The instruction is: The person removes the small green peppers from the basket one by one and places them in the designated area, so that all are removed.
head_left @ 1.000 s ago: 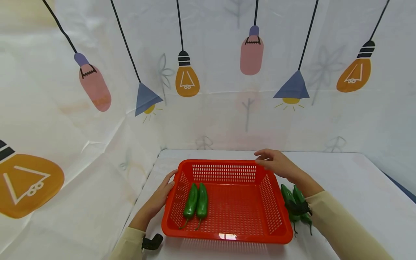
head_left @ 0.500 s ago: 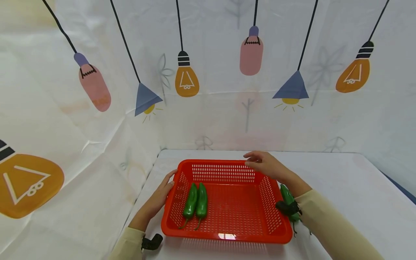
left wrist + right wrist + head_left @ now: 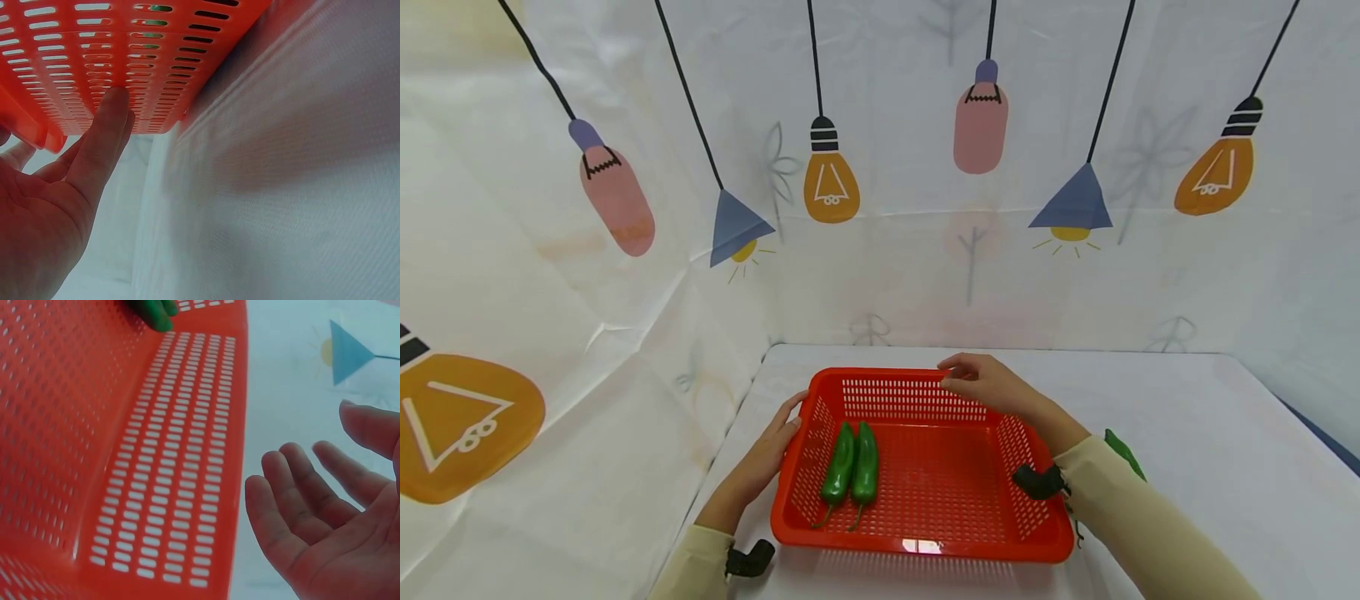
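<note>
A red perforated plastic basket (image 3: 940,467) stands on the white table. Two long green peppers (image 3: 866,467) lie side by side inside it, at the left. My left hand (image 3: 766,457) touches the basket's left side. In the left wrist view, straight fingers (image 3: 103,140) of that hand lie against the slotted outer wall. Over at the rear rim is my right hand (image 3: 988,383), its fingers loosely bent. The right wrist view shows that hand (image 3: 337,519) holding nothing, apart from the rim. Right of the basket, a green pepper (image 3: 1124,454) is mostly hidden behind my right sleeve.
The white tabletop (image 3: 1210,433) extends right of the basket. A white wall cloth (image 3: 910,275) printed with lamps and bulbs hangs behind and to the left. Black devices (image 3: 751,558) are strapped to both wrists.
My right hand has moved left along the basket's rear rim. Its forearm now hides most of the peppers outside, at the right. The left hand, basket and inside peppers have barely moved.
</note>
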A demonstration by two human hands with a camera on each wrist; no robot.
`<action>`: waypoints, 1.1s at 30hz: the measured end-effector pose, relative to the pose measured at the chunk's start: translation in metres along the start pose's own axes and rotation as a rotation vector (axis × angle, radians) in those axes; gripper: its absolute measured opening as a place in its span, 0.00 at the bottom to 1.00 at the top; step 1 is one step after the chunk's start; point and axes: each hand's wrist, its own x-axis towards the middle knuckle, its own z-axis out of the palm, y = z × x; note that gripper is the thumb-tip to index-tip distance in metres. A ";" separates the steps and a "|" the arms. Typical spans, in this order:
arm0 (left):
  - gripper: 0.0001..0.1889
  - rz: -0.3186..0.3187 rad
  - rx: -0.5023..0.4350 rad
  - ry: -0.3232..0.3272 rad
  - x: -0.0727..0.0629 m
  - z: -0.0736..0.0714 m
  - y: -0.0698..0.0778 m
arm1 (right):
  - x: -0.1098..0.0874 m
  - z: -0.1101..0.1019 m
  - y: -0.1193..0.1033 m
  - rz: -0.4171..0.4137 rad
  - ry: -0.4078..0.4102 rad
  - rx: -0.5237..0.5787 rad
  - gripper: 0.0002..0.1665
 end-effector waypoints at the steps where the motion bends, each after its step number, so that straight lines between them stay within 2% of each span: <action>1: 0.27 0.002 -0.002 -0.003 0.000 0.000 0.000 | 0.001 0.002 0.000 0.002 -0.008 0.008 0.25; 5: 0.27 0.004 0.005 -0.004 0.000 0.000 0.000 | 0.006 0.011 -0.001 0.039 -0.027 0.007 0.25; 15: 0.27 0.015 0.015 0.008 0.000 0.000 -0.001 | 0.020 0.026 -0.006 0.050 -0.050 -0.019 0.24; 26: 0.26 0.011 0.011 0.027 0.000 0.000 -0.004 | 0.028 0.047 -0.006 0.109 -0.052 -0.046 0.23; 33: 0.27 0.018 0.010 0.020 0.000 0.000 -0.004 | 0.036 0.059 -0.006 0.126 -0.093 -0.046 0.22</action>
